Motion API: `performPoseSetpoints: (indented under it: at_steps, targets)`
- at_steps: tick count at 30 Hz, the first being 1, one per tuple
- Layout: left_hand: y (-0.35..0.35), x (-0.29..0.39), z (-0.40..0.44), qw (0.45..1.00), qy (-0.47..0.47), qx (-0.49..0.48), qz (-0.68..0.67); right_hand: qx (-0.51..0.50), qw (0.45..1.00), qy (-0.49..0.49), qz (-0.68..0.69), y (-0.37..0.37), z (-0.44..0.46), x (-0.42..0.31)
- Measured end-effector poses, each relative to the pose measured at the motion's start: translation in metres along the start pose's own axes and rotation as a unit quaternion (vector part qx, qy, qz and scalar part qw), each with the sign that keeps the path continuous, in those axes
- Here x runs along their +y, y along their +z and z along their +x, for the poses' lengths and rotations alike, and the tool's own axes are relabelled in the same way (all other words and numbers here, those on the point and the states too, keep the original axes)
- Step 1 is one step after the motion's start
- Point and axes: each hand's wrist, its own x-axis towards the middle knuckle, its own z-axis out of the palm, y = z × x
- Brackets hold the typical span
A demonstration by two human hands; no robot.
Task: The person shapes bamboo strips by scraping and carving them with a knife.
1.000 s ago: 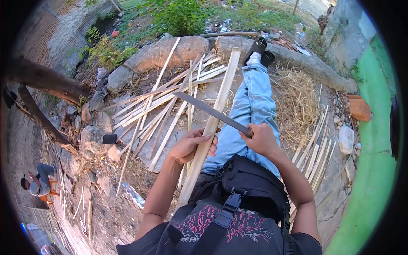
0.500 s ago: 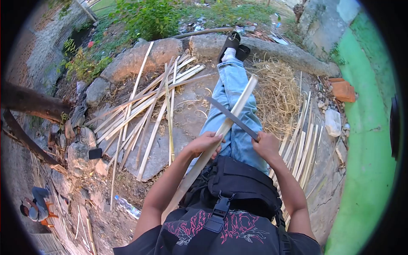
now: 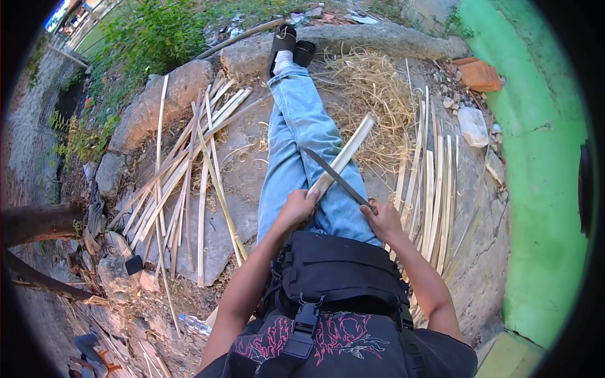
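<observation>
My left hand (image 3: 300, 208) is closed around a long pale bamboo strip (image 3: 354, 143), which slants up and to the right over my jeans. Below that hand the strip is mostly hidden by my forearm and bag. My right hand (image 3: 383, 222) grips the near end of a knife (image 3: 335, 173); its handle is covered by my fingers. The dark blade lies across the strip just beyond my left hand, its tip pointing up and left. Both hands are over my outstretched, crossed legs (image 3: 302, 126).
Loose bamboo strips (image 3: 183, 170) lie on the left; more strips (image 3: 435, 201) lie on the right. Curly shavings (image 3: 372, 94) are heaped beside my legs. A stone kerb (image 3: 378, 39), a green wall (image 3: 542, 176) and a clear plastic container (image 3: 472, 127) surround the spot. Another person (image 3: 91, 353) is at lower left.
My view has turned, so the surroundings appear shifted left. Less of the strip shows below my left hand. Both hands keep their holds, with the blade still across the strip.
</observation>
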Motion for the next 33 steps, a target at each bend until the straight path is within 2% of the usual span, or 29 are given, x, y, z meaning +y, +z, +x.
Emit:
performPoseSetpoints:
  at_steps: [3, 12, 15, 18, 21, 25, 26, 29, 30, 33]
  targets:
    - [-0.001, -0.002, 0.003, 1.000, 0.001, -0.001, 0.001, 0.038, 0.997, 0.019, 0.061, 0.007, 0.003, 0.007]
    - [-0.002, 0.001, 0.002, 0.999, 0.009, 0.022, 0.042, 0.085, 0.985, 0.118, 0.095, 0.019, 0.033, 0.036]
    - [-0.001, -0.004, 0.010, 0.996, 0.026, 0.040, 0.075, 0.108, 0.993, -0.007, 0.045, 0.020, 0.030, 0.033]
    - [-0.001, -0.007, 0.011, 0.995, 0.016, 0.038, 0.089, 0.103, 0.991, 0.071, 0.045, 0.027, 0.052, 0.055]
    - [0.000, -0.011, 0.014, 0.996, 0.019, 0.038, 0.082, 0.161, 0.967, 0.178, 0.083, 0.022, 0.086, 0.069]
    - [-0.001, -0.011, 0.015, 0.995, 0.034, 0.042, 0.080, 0.087, 0.995, 0.011, 0.041, 0.022, 0.073, 0.061]
    - [-0.002, -0.010, 0.013, 0.996, 0.021, 0.034, 0.075, 0.082, 0.993, 0.071, 0.049, 0.015, 0.082, 0.062]
    - [0.001, -0.008, 0.015, 0.998, 0.004, 0.022, 0.056, 0.121, 0.976, 0.160, 0.085, 0.006, 0.105, 0.059]
    - [-0.001, -0.008, 0.017, 0.998, 0.011, 0.023, 0.059, 0.134, 0.985, 0.097, 0.052, 0.013, 0.103, 0.058]
    - [-0.002, -0.011, 0.014, 0.999, -0.001, 0.013, 0.048, 0.113, 0.987, 0.108, 0.030, 0.016, 0.110, 0.069]
